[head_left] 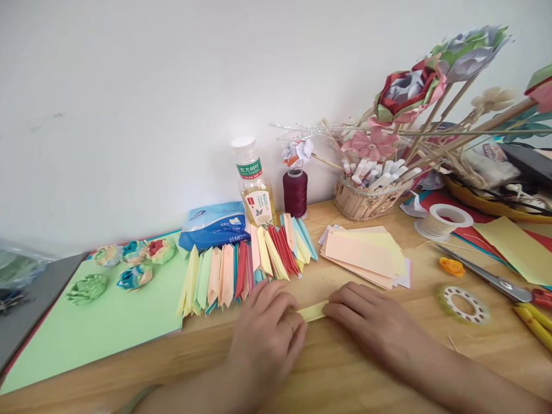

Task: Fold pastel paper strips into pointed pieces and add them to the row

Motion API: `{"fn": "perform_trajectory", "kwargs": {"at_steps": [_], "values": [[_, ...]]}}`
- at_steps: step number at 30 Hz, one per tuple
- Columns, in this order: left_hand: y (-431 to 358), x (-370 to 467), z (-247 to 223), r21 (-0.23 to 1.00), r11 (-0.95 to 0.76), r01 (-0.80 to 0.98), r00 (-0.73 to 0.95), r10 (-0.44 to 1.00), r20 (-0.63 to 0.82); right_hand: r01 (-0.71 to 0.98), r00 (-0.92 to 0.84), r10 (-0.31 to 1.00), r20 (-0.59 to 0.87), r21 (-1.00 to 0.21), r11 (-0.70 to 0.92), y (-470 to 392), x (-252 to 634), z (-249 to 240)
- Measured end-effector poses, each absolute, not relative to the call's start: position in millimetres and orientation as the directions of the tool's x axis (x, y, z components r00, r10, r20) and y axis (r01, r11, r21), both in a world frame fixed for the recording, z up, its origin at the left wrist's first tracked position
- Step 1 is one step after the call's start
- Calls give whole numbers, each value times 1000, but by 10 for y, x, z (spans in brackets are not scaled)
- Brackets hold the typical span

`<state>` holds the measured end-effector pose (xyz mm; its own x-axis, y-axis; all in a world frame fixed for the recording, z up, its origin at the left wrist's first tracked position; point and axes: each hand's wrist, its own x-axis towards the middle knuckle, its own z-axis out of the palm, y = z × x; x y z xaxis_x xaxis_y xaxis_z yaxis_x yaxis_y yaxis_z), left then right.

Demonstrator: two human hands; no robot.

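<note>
Left hand (268, 333), right hand (374, 319) — both palm-down

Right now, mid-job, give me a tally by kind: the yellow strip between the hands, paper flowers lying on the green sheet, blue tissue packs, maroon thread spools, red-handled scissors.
Yellow strip: 1
Paper flowers on the green sheet: 5
Blue tissue pack: 1
Maroon thread spool: 1
Red-handled scissors: 1 pair
Total: 9

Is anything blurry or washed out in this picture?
In the head view, the left hand and right hand look slightly soft; the plastic bag at the left edge looks smeared; the wall appears brightest near the bottle, whose green label stays legible.
</note>
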<state>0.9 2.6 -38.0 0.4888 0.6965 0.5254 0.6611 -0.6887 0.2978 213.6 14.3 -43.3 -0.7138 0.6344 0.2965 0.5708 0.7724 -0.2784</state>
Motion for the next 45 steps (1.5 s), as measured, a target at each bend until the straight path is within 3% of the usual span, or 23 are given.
{"fn": "perform_trajectory", "kwargs": {"at_steps": [4, 13, 18, 23, 32, 37, 45], "values": [[47, 14, -380, 414, -616, 670, 443, 779, 444, 613, -618, 714, 328, -368, 699, 181, 2093, -500], [19, 49, -406, 359, -552, 753, 457, 831, 317, 615, -620, 732, 282, -404, 677, 168, 2032, -453], [3, 67, -421, 243, -535, 809, 480, 840, 252, 640, -597, 771, 221, -449, 624, 172, 2011, -444], [-9, 77, -405, 68, -515, 855, 489, 842, 229, 679, -587, 776, 233, -381, 628, 179, 1983, -472], [-32, 41, -498, 33, -547, 836, 521, 812, 264, 726, -547, 816, 184, -381, 573, 212, 1977, -450], [-37, 32, -503, 68, -571, 818, 541, 803, 250, 689, -529, 836, 145, -502, 523, 221, 2029, -418], [-40, 23, -520, 80, -577, 813, 542, 800, 258, 538, -585, 783, 210, -623, 568, 247, 2155, -423]]}}
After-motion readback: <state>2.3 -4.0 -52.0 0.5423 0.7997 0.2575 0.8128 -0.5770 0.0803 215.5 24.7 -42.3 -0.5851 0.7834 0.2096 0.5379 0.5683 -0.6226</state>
